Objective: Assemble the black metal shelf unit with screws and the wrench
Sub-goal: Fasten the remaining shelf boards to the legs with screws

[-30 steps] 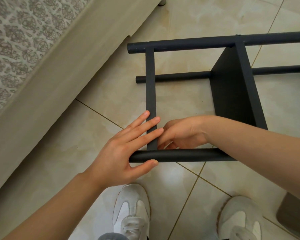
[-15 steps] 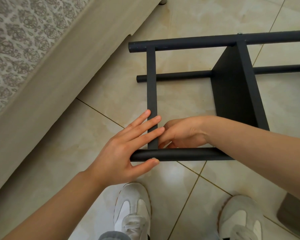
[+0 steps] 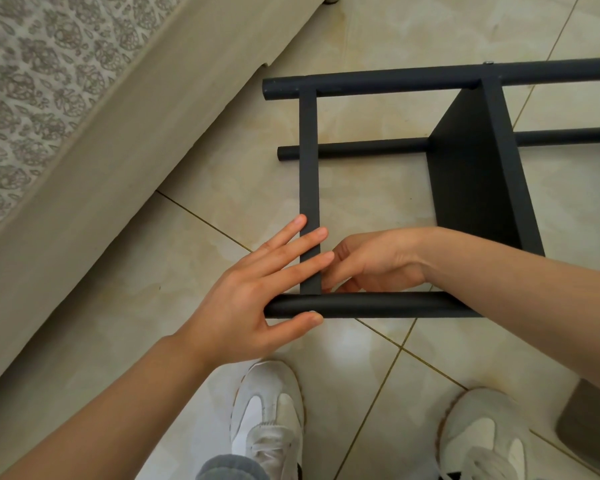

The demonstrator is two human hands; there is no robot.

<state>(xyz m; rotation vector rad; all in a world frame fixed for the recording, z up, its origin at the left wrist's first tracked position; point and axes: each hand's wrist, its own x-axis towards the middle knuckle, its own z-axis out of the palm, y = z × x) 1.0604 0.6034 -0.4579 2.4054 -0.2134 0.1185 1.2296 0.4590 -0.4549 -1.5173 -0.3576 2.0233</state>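
Note:
The black metal shelf unit [image 3: 309, 161] lies on its side on the tiled floor, with a flat panel [image 3: 475, 174] standing between its round tubes. My left hand [image 3: 257, 296] lies across the flat crossbar with straight fingers, and its thumb touches the near tube [image 3: 378, 304] from below. My right hand [image 3: 378, 261] reaches inside the frame to the corner where crossbar and near tube meet. Its fingers are curled there, and the tube hides the fingertips and anything between them. A small screw head [image 3: 488, 63] shows on the far tube. No wrench is visible.
A beige bed base [image 3: 118, 174] with a patterned cover [image 3: 32, 81] runs diagonally on the left, close to the frame's far end. My two white shoes [image 3: 267, 410] [image 3: 478, 427] stand just in front of the near tube. A dark object [image 3: 589, 420] sits at the lower right edge.

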